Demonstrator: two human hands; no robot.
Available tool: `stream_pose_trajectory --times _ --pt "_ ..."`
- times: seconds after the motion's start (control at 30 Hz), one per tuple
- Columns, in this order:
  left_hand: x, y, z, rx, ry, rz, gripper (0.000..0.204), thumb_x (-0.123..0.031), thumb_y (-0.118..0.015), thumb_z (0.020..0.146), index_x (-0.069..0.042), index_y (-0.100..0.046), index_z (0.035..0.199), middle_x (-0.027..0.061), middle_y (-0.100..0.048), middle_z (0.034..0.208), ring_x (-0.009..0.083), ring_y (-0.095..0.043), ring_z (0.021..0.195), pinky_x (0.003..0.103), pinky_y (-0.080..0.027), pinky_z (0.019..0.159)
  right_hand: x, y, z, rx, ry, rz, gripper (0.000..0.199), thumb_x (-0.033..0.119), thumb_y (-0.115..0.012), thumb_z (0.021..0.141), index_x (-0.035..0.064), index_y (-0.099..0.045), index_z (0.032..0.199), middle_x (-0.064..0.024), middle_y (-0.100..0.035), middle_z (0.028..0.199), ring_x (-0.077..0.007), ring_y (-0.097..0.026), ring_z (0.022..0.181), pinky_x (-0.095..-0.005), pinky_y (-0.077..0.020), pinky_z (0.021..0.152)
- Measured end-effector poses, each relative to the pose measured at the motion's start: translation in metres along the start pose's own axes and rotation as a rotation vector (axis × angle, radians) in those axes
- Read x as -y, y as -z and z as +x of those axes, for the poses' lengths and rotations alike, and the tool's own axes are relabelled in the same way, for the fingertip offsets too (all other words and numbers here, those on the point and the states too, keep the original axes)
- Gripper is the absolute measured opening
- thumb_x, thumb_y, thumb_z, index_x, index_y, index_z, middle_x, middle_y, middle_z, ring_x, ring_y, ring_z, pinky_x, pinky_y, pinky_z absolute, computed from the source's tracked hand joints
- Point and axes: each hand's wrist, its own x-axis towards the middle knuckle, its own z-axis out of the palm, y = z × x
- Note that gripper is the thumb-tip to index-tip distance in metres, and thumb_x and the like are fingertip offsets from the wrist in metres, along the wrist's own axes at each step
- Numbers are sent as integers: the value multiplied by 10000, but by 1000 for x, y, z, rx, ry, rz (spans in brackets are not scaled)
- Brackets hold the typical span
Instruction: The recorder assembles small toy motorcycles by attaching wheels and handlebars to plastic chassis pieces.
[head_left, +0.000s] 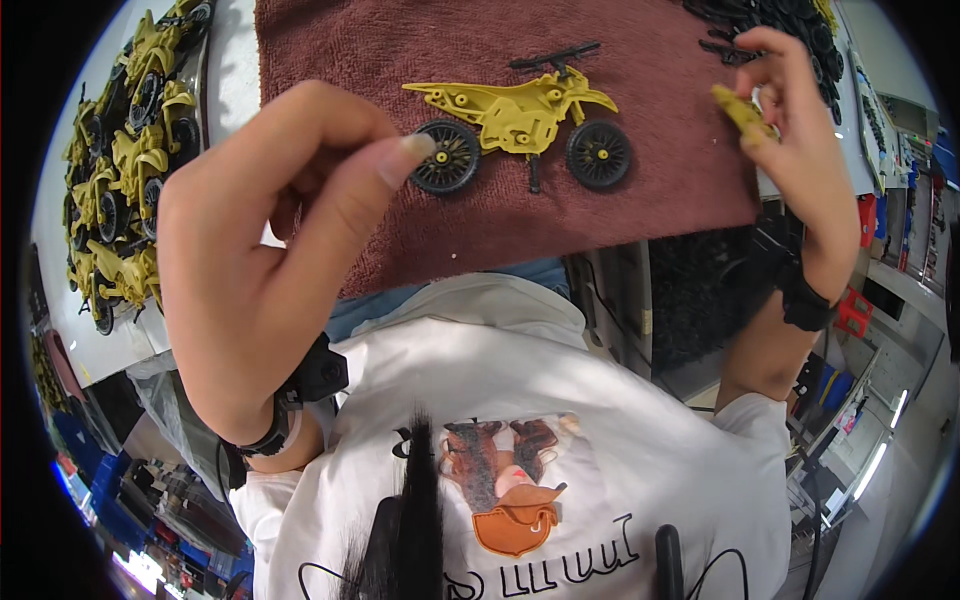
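Observation:
A yellow half-shell toy motorcycle [520, 118] lies on a maroon towel [600, 215], its inner side facing up. Two black spoked wheels, black handlebars and a small black stand are fitted on it. My left hand [280, 220] is closed in a pinch, thumb and index tip overlapping the left edge of the rear wheel [445, 160]. Whether the fingertips touch the wheel or hold something small cannot be made out. Off to the right, my right hand [790, 130] grips a small yellow plastic piece [740, 110] between thumb and fingers, above the towel's right edge.
On the left stands a crowded group of yellow-and-black toy motorcycles [130, 160] on a white table [105, 345]. A heap of black plastic parts [800, 40] lies at the far right, beyond my right hand. Red bins [853, 312] and shelving stand farther right.

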Motion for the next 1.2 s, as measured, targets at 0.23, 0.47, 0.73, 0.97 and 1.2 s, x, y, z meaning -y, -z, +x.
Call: stream_pose_trajectory --times 0.23,0.47,0.73,0.97,1.2 --pt "3 -16 17 -135 -479 112 449 -126 -775 730 7 -600 1121 101 -638 1048 191 -618 927 287 -465 785 43 -5 -5 -185 465 663 488 -7 -610 757 13 -533 1239 -159 -584 1157 -188 -577 1039 -280 -459 909" --pt "12 -34 27 -198 -698 130 470 -40 -790 658 -6 -612 1092 114 -627 1045 266 -634 928 328 -511 809 89 -57 8 -65 418 1212 485 6 -789 710 -34 -539 1123 -125 -538 1085 -139 -549 985 -261 -442 862" --pt "13 -34 27 -88 -421 332 397 -28 -738 678 -27 -620 1056 97 -605 1051 291 -617 924 344 -494 800 117 -73 8 -379 262 145 273 61 -739 775 -9 -631 1016 -117 -631 918 -154 -622 816 -278 -501 748" --pt "24 -39 25 -107 -402 248 384 -50 -725 703 -37 -624 1073 103 -596 1073 295 -599 966 355 -481 828 74 -74 1 -250 425 151 272 21 -732 727 27 -679 994 -99 -637 1063 -168 -598 923 -264 -469 751" --pt "27 -50 19 -257 -345 206 371 -41 -720 714 -39 -630 1074 104 -600 1073 295 -601 963 353 -480 825 78 -92 3 -408 408 296 214 5 -753 721 20 -698 928 -84 -657 969 -162 -610 866 -252 -464 720"
